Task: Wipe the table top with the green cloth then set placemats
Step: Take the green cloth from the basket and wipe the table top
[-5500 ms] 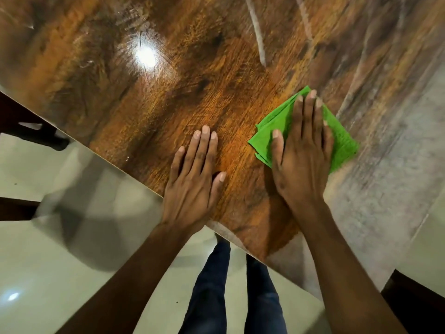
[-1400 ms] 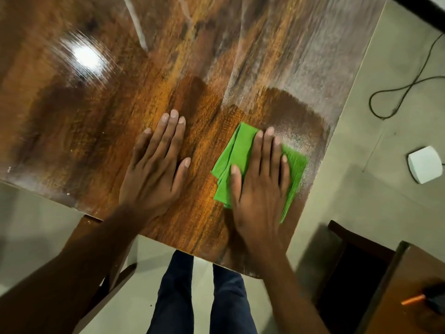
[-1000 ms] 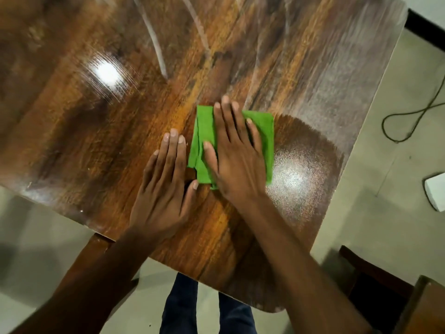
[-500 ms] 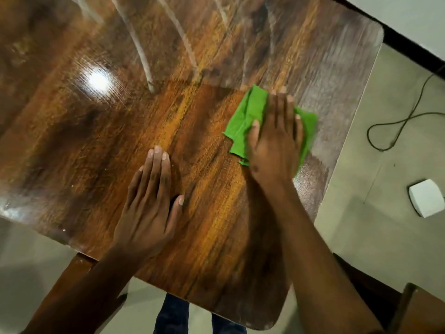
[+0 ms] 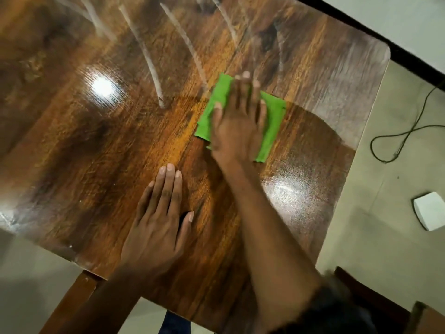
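Note:
A folded green cloth (image 5: pixel 273 124) lies flat on the glossy brown wooden table top (image 5: pixel 96 145), right of centre. My right hand (image 5: pixel 237 126) presses down on the cloth with fingers spread and covers its middle. My left hand (image 5: pixel 159 220) rests flat on the bare wood nearer to me, fingers together, holding nothing. The wood around the cloth looks dark and wet. A dusty grey haze covers the far right corner (image 5: pixel 346 75). No placemats are in view.
The table's right edge and rounded far corner lie close to the cloth. On the tiled floor to the right are a black cable (image 5: pixel 399 138) and a white box (image 5: pixel 429 210). A dark chair (image 5: pixel 375 302) stands at the bottom right, a wooden table leg (image 5: pixel 72 300) at the bottom left.
My right hand has slid the cloth out to the right and back to the left, leaving a dark wiped arc. My left hand has stayed flat on the wood.

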Demonstrator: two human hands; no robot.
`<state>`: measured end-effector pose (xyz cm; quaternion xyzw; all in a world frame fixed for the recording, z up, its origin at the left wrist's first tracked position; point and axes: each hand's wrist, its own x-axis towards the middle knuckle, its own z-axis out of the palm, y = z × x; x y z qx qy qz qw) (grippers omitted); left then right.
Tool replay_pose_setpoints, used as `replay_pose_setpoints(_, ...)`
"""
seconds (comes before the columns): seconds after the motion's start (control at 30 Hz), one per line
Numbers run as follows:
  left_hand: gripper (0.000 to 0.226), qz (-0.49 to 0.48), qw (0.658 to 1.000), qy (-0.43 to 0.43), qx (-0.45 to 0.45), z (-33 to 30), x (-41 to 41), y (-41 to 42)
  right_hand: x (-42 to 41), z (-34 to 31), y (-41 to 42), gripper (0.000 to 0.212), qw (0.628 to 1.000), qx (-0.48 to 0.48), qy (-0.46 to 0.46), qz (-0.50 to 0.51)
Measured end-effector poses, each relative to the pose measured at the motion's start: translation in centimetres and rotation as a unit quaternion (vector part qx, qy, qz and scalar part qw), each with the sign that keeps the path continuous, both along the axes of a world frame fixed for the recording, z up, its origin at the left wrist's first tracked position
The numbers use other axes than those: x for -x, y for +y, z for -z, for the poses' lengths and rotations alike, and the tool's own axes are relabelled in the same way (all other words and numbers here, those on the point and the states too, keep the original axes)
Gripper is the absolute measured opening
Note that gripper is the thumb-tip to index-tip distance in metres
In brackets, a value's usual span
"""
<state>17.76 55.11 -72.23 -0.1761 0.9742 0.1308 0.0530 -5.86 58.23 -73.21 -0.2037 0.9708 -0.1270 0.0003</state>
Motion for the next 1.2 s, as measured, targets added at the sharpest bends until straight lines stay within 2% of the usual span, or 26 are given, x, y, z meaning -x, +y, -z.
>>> replay_pose_setpoints(0.17,0.081,0.029,0.999,-0.018,-0.005,0.7,-0.7,-0.6,-2.3,-0.5,-12.4,0.070,0.994,-0.018,0.006,-0.112)
replay_pose_setpoints(0.3,0.075,0.009,1.000,-0.013,-0.022,0.1,-0.3,-0.4,0.9,-0.4,-12.5,0.066,0.989,-0.033,-0.004,-0.147)
replay_pose_setpoints(0.4,0.075,-0.001,1.000,-0.006,-0.016,-0.1,0.1,-0.2,6.1,-0.1,-7.3,0.064,0.996,-0.012,-0.007,-0.091)
replay_pose_setpoints(0.5,0.076,-0.002,1.000,-0.006,-0.020,-0.2,0.0,-0.2,11.1,-0.2,1.5,0.065,1.000,-0.010,0.000,0.004)
replay_pose_setpoints(0.63,0.076,0.008,1.000,-0.008,-0.015,-0.2,0.0,-0.2,14.0,-0.3,11.9,0.065,0.994,-0.018,0.006,0.104)
replay_pose_setpoints(0.73,0.076,0.009,1.000,-0.004,-0.016,-0.1,0.0,-0.3,14.0,-0.3,13.5,0.064,0.991,-0.019,0.016,0.134)
replay_pose_setpoints(0.87,0.076,0.012,1.000,-0.002,-0.008,0.0,0.0,-0.3,13.6,-0.3,10.4,0.064,0.987,-0.020,0.006,0.160)
replay_pose_setpoints(1.03,0.076,0.012,1.000,-0.004,0.004,0.1,-0.1,-0.4,9.2,0.1,2.3,0.065,0.998,-0.015,0.003,0.068)
replay_pose_setpoints(1.2,0.075,0.007,1.000,0.000,-0.001,0.0,0.0,-0.4,-0.2,-0.1,-2.8,0.067,0.994,0.012,-0.016,-0.104)
